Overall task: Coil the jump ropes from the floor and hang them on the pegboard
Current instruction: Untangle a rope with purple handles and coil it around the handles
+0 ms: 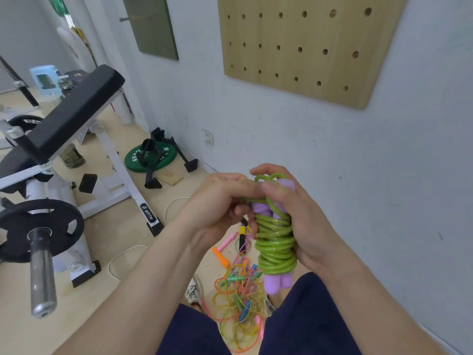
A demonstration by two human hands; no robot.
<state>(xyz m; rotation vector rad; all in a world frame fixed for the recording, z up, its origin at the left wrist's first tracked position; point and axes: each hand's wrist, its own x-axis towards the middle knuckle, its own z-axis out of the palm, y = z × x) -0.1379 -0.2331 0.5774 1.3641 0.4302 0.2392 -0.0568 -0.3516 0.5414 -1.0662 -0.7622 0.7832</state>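
My right hand (307,226) is curled round the green jump rope (276,247), whose cord is wound tight about its purple handles (275,283). I hold it in front of me, below the wooden pegboard (307,60). My left hand (217,201) pinches the loose loop at the top, tucking it in, I judge. This coil looks nearly finished, but nothing hangs on the board, and I see no pegs in its holes. A tangle of coloured ropes (238,295) lies on the floor (128,290) between my feet, all yet to be coiled.
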